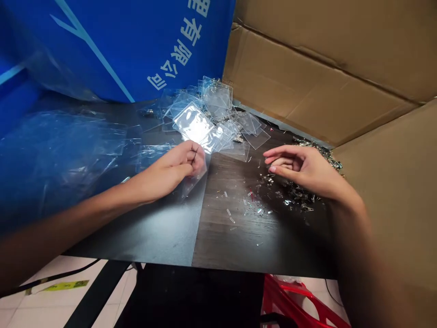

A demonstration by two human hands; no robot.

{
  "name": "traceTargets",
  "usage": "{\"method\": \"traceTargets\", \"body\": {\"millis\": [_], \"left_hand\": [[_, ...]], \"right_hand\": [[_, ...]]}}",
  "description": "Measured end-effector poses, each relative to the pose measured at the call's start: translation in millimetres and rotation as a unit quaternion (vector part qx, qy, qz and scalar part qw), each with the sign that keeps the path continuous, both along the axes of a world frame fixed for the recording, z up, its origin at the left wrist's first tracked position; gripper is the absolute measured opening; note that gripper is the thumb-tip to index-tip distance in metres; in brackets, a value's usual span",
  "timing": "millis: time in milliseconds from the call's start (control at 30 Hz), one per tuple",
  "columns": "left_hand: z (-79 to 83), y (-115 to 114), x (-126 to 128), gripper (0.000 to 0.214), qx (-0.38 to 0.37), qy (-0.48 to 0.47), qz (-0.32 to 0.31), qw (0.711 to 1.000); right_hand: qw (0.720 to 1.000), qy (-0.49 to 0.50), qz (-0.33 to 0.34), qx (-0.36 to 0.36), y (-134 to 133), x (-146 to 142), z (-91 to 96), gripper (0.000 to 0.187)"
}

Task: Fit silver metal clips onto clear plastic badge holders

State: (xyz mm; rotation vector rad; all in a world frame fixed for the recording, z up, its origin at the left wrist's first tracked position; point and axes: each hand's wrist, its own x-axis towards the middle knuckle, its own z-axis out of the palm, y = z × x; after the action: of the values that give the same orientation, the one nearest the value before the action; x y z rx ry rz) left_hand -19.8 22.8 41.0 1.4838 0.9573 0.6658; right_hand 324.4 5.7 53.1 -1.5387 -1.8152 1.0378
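My left hand (pixel 177 166) is closed at the middle of the table, its fingers curled in. A clear plastic card sleeve (pixel 195 183) hangs below these fingers, pinched by its upper part. My right hand (pixel 300 166) hovers at the right with fingers loosely bent and the thumb apart; nothing shows between them. Beneath and beside it lies a pile of small metal clips (pixel 307 198), partly hidden by the hand. Behind my left hand is a heap of clear sleeves (pixel 220 102), some with metal clips among them.
More clear plastic sleeves (pixel 61 150) spread over the table's left side. Tiny clear strips (pixel 232 219) are scattered on the dark tabletop (pixel 221 246). Cardboard walls (pixel 300 82) rise behind and at the right; a blue printed panel (pixel 119 41) stands at the back left. Below is a red stool (pixel 293 291).
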Motion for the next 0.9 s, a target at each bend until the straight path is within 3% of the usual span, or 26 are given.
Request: {"method": "traceTargets", "body": {"millis": [100,200,367,567,733,900], "left_hand": [[1.4,-4.3,-1.3,0.05,-0.072,-0.024,-0.011,0.997],[2.6,-7.5,-2.1,0.06,-0.058,-0.049,-0.019,0.997],[-7.3,-9.4,2.8,0.084,-0.061,-0.059,-0.011,0.996],[-11.8,-12.9,8.2,0.084,-0.052,-0.06,0.007,0.997],[-17.4,-17.2,10.2,0.073,-0.006,-0.05,-0.011,0.999],[-29.4,-22.9,9.1,0.083,0.017,-0.069,-0.024,0.997]], "right_hand": [[0.999,0.023,0.026,-0.018,0.6,-7.0,-5.4,0.046],[0.998,0.051,0.038,-0.02,-0.3,-13.5,-7.3,0.042],[0.994,0.111,-0.017,0.014,-4.7,-23.8,-4.3,0.035],[0.982,0.182,-0.023,0.054,-15.5,-50.0,-10.5,0.023],[0.974,0.221,-0.027,0.035,-25.3,-76.6,-31.7,0.022],[0.955,0.296,-0.021,-0.008,-31.9,-90.0,-38.3,0.022]]}}
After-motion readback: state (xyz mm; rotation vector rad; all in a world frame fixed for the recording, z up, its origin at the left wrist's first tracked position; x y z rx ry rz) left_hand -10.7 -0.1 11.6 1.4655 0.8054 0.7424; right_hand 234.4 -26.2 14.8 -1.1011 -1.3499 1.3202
